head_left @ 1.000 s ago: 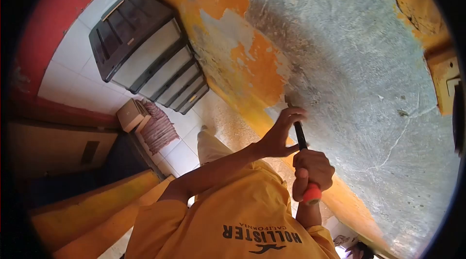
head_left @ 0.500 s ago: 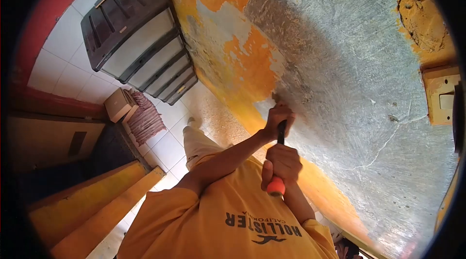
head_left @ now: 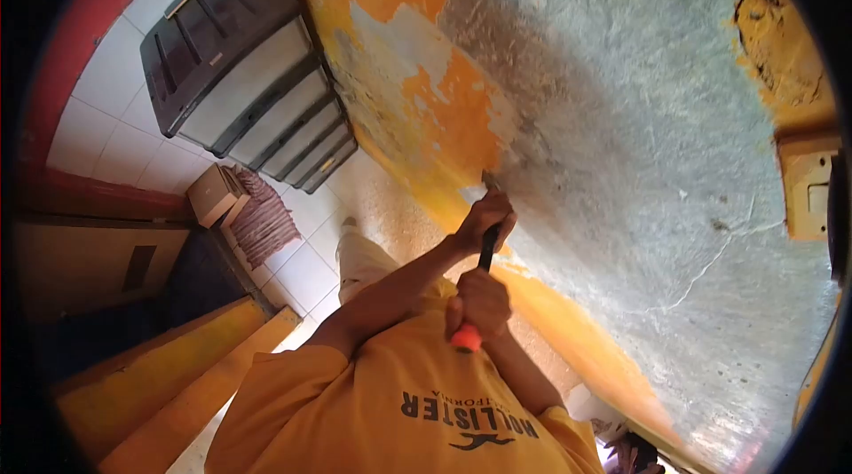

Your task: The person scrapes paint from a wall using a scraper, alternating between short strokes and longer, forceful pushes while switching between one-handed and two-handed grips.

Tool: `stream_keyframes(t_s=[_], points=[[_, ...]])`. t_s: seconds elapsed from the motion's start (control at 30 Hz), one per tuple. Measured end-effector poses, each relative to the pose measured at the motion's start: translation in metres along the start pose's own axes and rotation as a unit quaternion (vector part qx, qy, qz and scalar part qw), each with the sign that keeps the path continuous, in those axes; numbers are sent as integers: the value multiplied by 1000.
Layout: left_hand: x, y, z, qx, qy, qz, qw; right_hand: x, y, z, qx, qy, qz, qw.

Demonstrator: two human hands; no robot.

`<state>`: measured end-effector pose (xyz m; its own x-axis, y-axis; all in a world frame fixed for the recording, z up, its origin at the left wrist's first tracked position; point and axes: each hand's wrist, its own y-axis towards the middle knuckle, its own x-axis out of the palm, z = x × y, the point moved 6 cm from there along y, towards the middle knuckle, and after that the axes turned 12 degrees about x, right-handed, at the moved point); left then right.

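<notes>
Both of my hands hold one paint scraper with a black handle and a red end (head_left: 466,339). My left hand (head_left: 486,218) is wrapped round its front part, close behind the blade. Lower down, my right hand (head_left: 485,301) grips the handle just above the red end. The blade tip (head_left: 489,178) is right at the wall, by the edge between orange paint (head_left: 454,119) and bare grey plaster (head_left: 612,146). Ragged patches of paint lie around that edge. My fingers partly hide the handle.
A dark drawer unit (head_left: 266,92) stands against the wall at upper left, with a cardboard box (head_left: 216,196) and a striped mat (head_left: 264,221) below it on white tiles. At right, a switch plate (head_left: 808,194) is on the wall. A yellow wooden edge (head_left: 169,359) is at lower left.
Both hands and the scraper have moved left in view, the red end more than the blade. The view itself has shifted slightly. My grip looks the same.
</notes>
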<state>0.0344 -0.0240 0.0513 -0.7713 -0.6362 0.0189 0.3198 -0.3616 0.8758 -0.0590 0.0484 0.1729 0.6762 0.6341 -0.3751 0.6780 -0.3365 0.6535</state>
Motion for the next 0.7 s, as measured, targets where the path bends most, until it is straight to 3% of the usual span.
stream_keyframes(t_s=[0.1,0.2,0.33,0.43,0.47,0.6,0.7], points=[[5,27,13,-6,-6,1,1000,-19,30,-34,16,-4,14,1000],[5,25,10,4,-13,34,999,-9,19,-26,-18,-20,-26,999],[-4,7,-1,-12,-10,7,1000,10,0,-8,-37,-35,-73,996],[8,28,17,-15,-19,-9,1000,-13,21,-27,-32,-14,12,999],[11,41,26,9,-1,24,1000,-21,31,-39,-36,-6,27,999],[7,9,0,0,25,35,999,-13,11,-11,-21,-6,-9,1000],[2,-8,-13,-12,33,-23,999,3,-2,5,-29,-15,-6,999]])
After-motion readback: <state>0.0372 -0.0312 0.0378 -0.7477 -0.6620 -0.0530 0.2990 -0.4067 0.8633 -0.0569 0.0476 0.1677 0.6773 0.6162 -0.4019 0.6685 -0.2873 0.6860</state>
